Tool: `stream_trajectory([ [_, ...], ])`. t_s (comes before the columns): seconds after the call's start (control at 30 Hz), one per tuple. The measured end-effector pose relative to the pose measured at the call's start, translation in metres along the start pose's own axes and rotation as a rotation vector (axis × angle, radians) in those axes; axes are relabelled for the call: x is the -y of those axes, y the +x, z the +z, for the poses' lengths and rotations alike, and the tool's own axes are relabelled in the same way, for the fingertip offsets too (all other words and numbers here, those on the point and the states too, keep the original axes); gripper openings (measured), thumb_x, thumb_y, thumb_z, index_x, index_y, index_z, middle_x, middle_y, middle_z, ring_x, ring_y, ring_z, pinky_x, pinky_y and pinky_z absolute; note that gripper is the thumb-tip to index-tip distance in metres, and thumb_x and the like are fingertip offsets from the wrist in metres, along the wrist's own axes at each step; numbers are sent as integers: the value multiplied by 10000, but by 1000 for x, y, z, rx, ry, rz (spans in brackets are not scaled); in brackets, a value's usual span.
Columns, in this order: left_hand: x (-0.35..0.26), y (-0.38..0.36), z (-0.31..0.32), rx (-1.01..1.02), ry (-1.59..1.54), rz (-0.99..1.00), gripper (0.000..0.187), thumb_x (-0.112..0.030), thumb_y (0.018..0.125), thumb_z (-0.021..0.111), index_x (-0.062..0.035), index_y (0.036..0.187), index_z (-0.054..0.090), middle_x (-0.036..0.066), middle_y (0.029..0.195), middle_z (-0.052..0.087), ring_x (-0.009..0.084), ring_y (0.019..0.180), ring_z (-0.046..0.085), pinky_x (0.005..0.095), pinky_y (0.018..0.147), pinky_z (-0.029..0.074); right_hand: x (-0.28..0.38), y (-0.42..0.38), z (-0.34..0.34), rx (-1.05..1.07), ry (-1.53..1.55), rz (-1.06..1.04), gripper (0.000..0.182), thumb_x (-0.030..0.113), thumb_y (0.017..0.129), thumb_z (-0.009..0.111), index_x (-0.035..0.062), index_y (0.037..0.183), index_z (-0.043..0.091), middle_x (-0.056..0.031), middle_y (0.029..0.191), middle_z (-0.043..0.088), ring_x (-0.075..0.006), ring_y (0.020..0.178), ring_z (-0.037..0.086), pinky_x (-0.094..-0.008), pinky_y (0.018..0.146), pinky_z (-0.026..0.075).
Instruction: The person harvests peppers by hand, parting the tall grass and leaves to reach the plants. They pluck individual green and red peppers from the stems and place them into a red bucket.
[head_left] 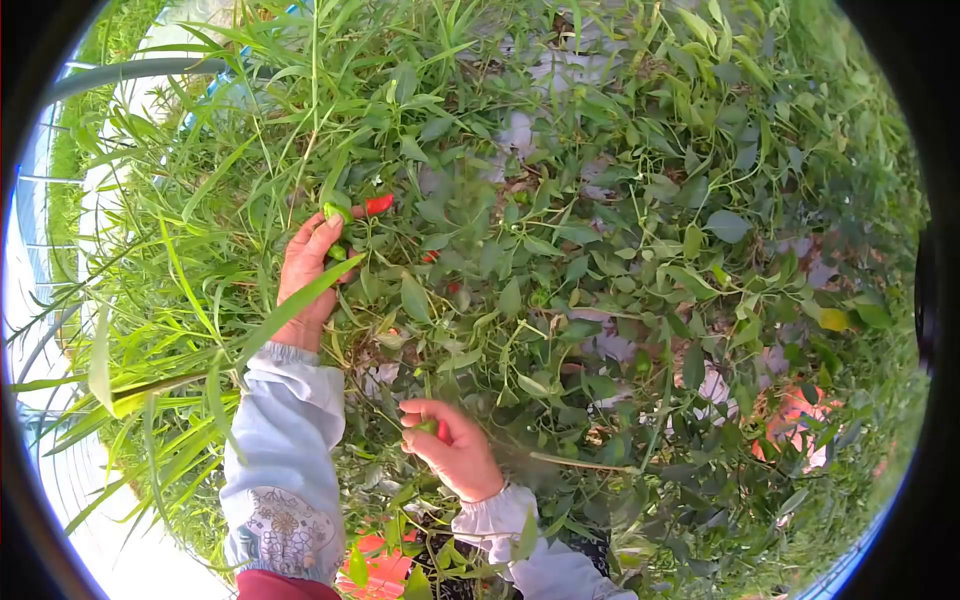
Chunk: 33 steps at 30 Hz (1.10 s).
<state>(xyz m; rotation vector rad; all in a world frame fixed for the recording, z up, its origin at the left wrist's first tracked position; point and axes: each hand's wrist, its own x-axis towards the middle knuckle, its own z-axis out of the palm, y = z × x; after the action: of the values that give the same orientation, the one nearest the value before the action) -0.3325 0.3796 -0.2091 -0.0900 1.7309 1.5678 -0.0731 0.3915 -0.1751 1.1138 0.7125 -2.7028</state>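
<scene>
Among the leaves at the left, my left hand (pixel 306 275) is closed with thumb and finger pinching a green pepper (pixel 337 210). Just past its fingertips shows a red pepper (pixel 379 205), and a second green pepper (pixel 337 253) is tucked by the palm side. Lower and nearer to me, my right hand (pixel 464 462) curls its fingers and thumb around a pepper (pixel 428 427) that shows green, with red beside it in the palm. The fingers partly cover it. A long grass blade (pixel 300 307) crosses in front of my left wrist.
Dense pepper plants (pixel 560 240) fill the middle and right, with a pale ground sheet (pixel 520 135) between them. Tall grass (pixel 190 300) grows at the left, below a curved grey pipe (pixel 140 70). Red material (pixel 378 570) lies at the bottom, more (pixel 795 418) at the right.
</scene>
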Motion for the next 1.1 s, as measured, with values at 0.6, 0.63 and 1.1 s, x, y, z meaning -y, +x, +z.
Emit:
stream_trajectory([
  [0.6, -46, -27, 16, 244, 403, 379, 350, -180, 782, 649, -21, 1076, 545, 177, 1289, 449, 168, 730, 605, 248, 608, 485, -2, 2, -2, 15, 125, -58, 365, 8, 816, 578, 59, 1171, 511, -24, 1020, 538, -58, 795, 553, -184, 629, 460],
  [0.63, -39, -15, 17, 187, 952, 574, 350, -148, 775, 656, -12, 1078, 546, 162, 1281, 464, 186, 744, 609, 271, 664, 497, -2, 3, -2, 11, 127, -65, 365, 8, 816, 578, 59, 1171, 511, -24, 1020, 538, -58, 795, 553, -184, 629, 460],
  [1.1, 40, 112, 133, 357, 1589, 267, 412, -225, 736, 614, -16, 1083, 541, 156, 979, 606, 300, 824, 606, 363, 743, 486, 4, 3, -7, 25, 126, -36, 343, 20, 842, 562, 25, 1178, 487, -45, 1010, 536, -59, 831, 530, -212, 785, 461],
])
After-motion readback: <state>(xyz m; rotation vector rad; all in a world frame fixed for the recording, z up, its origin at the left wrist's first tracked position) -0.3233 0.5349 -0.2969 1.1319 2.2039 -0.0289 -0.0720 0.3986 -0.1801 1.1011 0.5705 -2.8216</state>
